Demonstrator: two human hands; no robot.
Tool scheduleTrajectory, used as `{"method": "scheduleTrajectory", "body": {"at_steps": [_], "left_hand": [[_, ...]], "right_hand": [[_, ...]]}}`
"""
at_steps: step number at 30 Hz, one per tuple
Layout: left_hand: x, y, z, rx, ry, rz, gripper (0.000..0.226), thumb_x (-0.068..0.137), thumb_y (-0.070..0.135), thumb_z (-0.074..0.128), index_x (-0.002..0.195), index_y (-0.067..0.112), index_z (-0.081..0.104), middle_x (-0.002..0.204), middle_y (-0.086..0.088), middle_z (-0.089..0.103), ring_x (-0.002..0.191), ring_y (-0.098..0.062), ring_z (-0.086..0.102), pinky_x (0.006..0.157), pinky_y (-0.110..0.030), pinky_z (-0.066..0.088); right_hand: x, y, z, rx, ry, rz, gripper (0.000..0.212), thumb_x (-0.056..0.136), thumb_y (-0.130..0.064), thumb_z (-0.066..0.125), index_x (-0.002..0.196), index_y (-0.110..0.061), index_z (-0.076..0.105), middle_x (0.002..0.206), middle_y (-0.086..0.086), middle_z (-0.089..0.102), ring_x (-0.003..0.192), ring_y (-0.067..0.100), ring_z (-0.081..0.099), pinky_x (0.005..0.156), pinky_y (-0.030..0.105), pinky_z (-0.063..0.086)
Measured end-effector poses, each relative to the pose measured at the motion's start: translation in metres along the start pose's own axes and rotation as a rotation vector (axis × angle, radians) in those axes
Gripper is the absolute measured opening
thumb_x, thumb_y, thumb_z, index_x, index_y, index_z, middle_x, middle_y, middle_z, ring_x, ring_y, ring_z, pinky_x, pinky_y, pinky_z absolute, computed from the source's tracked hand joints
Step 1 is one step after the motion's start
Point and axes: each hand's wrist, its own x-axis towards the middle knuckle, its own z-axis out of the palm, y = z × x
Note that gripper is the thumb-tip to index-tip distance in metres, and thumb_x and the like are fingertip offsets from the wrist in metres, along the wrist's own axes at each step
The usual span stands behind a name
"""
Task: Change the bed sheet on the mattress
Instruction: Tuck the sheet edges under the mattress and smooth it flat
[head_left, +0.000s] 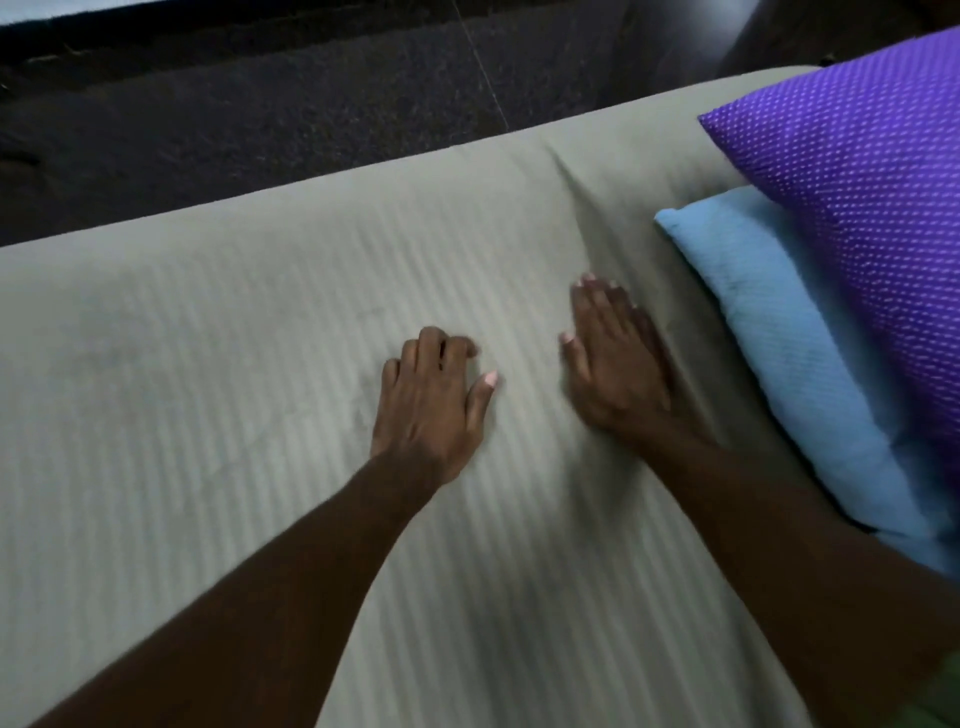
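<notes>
A pale grey-green striped bed sheet (208, 389) covers the mattress across most of the view. My left hand (431, 400) rests on the sheet near the middle, its fingers bent at the knuckles with the tips on the cloth. My right hand (613, 364) lies flat on the sheet just to the right, fingers straight and together, pointing toward the far edge. A fold in the sheet (576, 197) runs from the far edge down toward my right hand.
A light blue pillow (789, 353) lies on the right side of the bed, with a purple dotted pillow (872, 197) on top of it. Beyond the mattress's far edge is dark floor (260, 114).
</notes>
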Motion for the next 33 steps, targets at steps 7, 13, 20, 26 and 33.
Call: {"method": "scheduleTrajectory", "body": {"at_steps": [7, 13, 20, 26, 33], "left_hand": [[-0.044, 0.034, -0.006, -0.048, -0.059, -0.034, 0.043, 0.104, 0.05, 0.032, 0.131, 0.024, 0.051, 0.128, 0.001, 0.048, 0.112, -0.018, 0.048, 0.093, -0.036, 0.04], [-0.084, 0.075, 0.008, -0.086, -0.132, -0.087, 0.038, 0.104, 0.047, 0.038, 0.133, 0.025, 0.048, 0.13, 0.002, 0.046, 0.116, -0.018, 0.048, 0.098, -0.037, 0.041], [-0.137, 0.093, 0.011, -0.076, -0.275, 0.043, 0.047, 0.104, 0.052, 0.032, 0.139, 0.025, 0.047, 0.135, 0.003, 0.044, 0.12, -0.016, 0.047, 0.099, -0.032, 0.037], [-0.176, 0.142, 0.026, -0.175, -0.247, 0.031, 0.046, 0.104, 0.051, 0.03, 0.132, 0.021, 0.051, 0.132, 0.0, 0.049, 0.119, -0.02, 0.048, 0.1, -0.037, 0.039], [-0.263, 0.172, 0.03, -0.221, -0.213, -0.132, 0.051, 0.102, 0.053, 0.03, 0.137, 0.022, 0.049, 0.134, 0.002, 0.053, 0.123, -0.019, 0.051, 0.103, -0.04, 0.043]], "right_hand": [[-0.066, -0.041, -0.016, 0.089, 0.05, 0.101, 0.068, 0.106, -0.038, 0.029, 0.162, -0.001, 0.021, 0.169, 0.019, 0.019, 0.158, 0.031, 0.017, 0.129, 0.045, 0.011], [-0.183, -0.046, 0.002, 0.077, -0.177, -0.345, 0.064, 0.108, -0.046, 0.033, 0.164, -0.017, 0.021, 0.171, 0.005, 0.017, 0.16, 0.02, 0.008, 0.129, 0.044, 0.013], [-0.19, 0.096, -0.026, 0.001, 0.01, 0.175, 0.062, 0.106, -0.036, 0.035, 0.161, -0.009, 0.03, 0.167, 0.009, 0.031, 0.155, 0.026, 0.028, 0.125, 0.047, 0.023], [-0.255, 0.001, -0.017, 0.182, -0.054, 0.07, 0.07, 0.106, -0.038, 0.041, 0.164, -0.008, 0.016, 0.172, 0.011, 0.009, 0.16, 0.024, 0.007, 0.129, 0.042, 0.004], [-0.394, 0.003, -0.015, 0.171, -0.189, 0.038, 0.067, 0.108, -0.043, 0.029, 0.166, -0.024, 0.0, 0.172, -0.008, -0.009, 0.158, 0.009, -0.01, 0.129, 0.042, 0.009]]}}
